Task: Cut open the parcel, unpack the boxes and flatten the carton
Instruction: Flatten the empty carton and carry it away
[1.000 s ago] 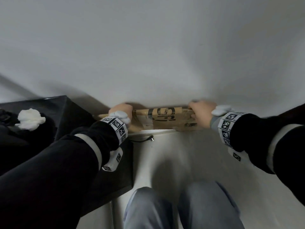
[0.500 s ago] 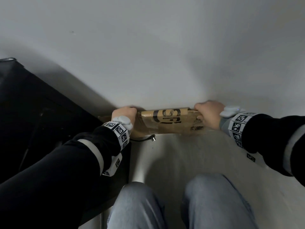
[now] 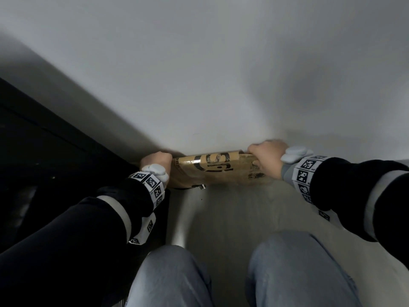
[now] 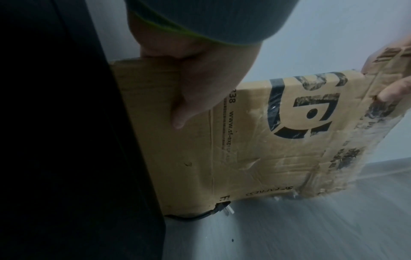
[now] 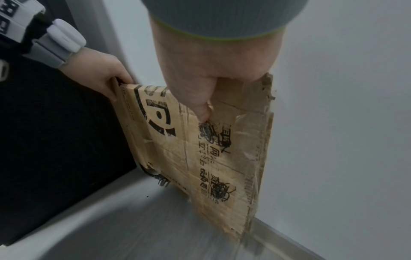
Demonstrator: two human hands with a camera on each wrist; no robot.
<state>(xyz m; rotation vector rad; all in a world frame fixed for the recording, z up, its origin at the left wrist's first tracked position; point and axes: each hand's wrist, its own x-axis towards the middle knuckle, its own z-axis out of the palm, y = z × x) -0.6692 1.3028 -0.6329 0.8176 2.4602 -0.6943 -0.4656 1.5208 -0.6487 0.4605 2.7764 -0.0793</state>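
Flattened carton (image 3: pixel 218 170) held upright against the wall (image 3: pixel 199 74).
Gripped at top corners: left hand (image 3: pixel 156 161) fingers curled over one, right hand (image 3: pixel 266 159) thumb pinching the other; lower edge near the floor (image 3: pixel 232 209), beside black furniture (image 3: pixel 55 151).

sleeves (image 3: pixel 66 235): black, grey stripe | wristbands (image 3: pixel 152 185): black-white markers | jeans (image 3: pixel 172 278): blue

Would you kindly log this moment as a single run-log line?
stage: stowing | carton: flattened, upright by wall | left hand: grips top-left edge | right hand: grips top-right edge | plug: under carton corner
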